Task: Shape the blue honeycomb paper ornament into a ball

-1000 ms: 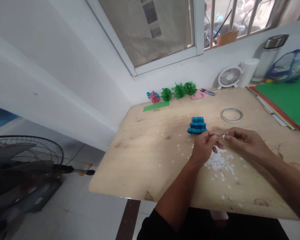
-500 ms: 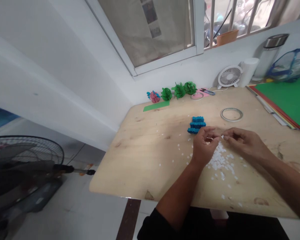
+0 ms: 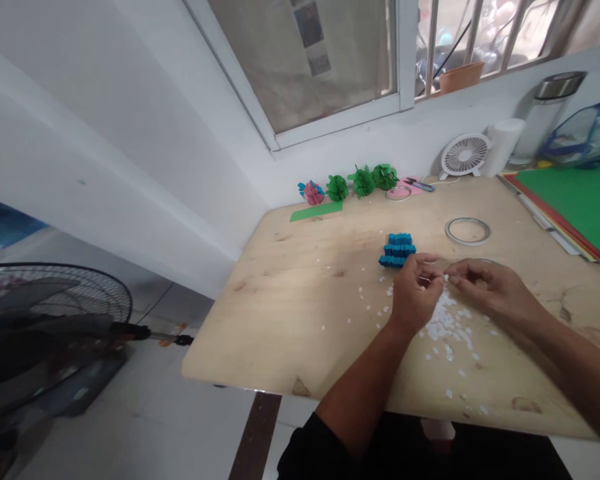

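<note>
My left hand (image 3: 418,288) and my right hand (image 3: 485,283) meet fingertip to fingertip over the table. A tiny white piece (image 3: 447,277) shows between them, pinched at the right fingertips. The left thumb and forefinger are pressed together near it; what they hold, if anything, is too small to make out. Below the hands lies a loose heap of small white pieces (image 3: 447,325), with strays scattered around. Folded blue paper pieces (image 3: 398,250) stand in rows just beyond my left hand.
Green paper flowers (image 3: 363,181), a pink and blue one (image 3: 312,193) and a green strip (image 3: 316,212) line the wall. A roll of tape (image 3: 468,231), scissors (image 3: 420,185), a small white fan (image 3: 465,156) and green sheets (image 3: 575,200) lie to the right. A floor fan (image 3: 55,327) stands left.
The fingertips have drawn slightly closer together around the tiny white piece. The whole view has shifted a little, and the objects on the table have stayed put.
</note>
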`<state>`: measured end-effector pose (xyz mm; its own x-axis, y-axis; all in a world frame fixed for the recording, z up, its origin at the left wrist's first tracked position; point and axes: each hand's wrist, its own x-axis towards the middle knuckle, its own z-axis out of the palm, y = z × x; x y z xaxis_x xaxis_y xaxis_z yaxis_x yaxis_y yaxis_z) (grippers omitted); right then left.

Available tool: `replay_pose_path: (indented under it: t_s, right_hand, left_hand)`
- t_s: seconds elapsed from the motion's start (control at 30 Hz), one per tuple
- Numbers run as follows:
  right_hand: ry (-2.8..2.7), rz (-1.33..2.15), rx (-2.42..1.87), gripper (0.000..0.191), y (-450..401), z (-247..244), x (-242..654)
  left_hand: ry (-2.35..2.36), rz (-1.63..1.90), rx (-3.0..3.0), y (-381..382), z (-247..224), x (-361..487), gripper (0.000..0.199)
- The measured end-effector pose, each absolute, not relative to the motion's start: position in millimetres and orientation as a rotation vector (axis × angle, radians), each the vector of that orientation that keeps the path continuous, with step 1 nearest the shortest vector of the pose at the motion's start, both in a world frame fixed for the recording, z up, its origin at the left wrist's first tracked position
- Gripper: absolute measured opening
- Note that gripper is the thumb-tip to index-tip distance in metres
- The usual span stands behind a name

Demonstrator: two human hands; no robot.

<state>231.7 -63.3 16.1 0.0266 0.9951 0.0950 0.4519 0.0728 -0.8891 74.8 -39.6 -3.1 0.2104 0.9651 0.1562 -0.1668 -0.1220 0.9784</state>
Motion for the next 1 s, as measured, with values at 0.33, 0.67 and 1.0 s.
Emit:
replay_pose_path:
  t_s: [0.33, 0.67, 1.0]
  right_hand:
    - [-1.287, 1.122, -1.430, 0.054, -66, 24, 228]
    - [-1.263, 1.061, -1.490, 0.058, -57, 27, 225]
    - [-1.426, 0.898, -1.503, 0.061, -13, -13, 211]
  left_hand:
    - [0.785, 1.274, 1.113, -32, 1, 70, 0.033]
    - [1.179, 1.675, 0.664, 5, -4, 30, 0.040]
    - [1.158, 1.531, 0.525, 12, -18, 41, 0.039]
